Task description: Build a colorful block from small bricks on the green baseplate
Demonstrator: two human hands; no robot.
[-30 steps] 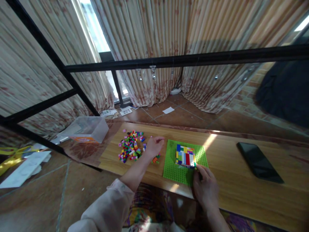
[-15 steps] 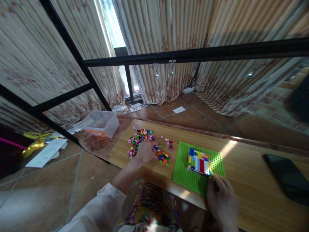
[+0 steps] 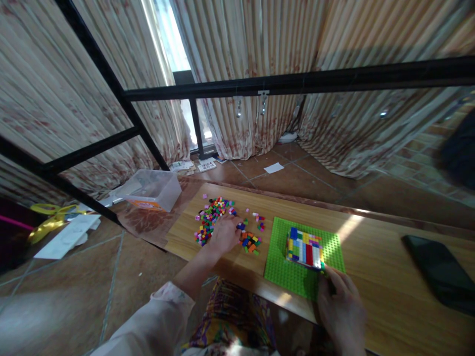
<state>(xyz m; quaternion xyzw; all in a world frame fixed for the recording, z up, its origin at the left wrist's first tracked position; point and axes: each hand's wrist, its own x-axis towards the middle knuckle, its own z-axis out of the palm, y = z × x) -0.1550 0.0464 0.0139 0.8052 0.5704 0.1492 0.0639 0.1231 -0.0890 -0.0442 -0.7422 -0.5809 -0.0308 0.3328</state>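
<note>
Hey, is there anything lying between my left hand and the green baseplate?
Yes. A loose cluster of mostly orange bricks lies on the wooden table between your left hand and the green baseplate. A smaller group of bricks sits just beyond it, farther from you. They look low enough to pass over.

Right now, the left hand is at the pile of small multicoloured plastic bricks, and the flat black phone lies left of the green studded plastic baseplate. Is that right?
Not quite: the head view shows the phone to the right of the baseplate. The left hand is at the bricks, as you say.
</note>
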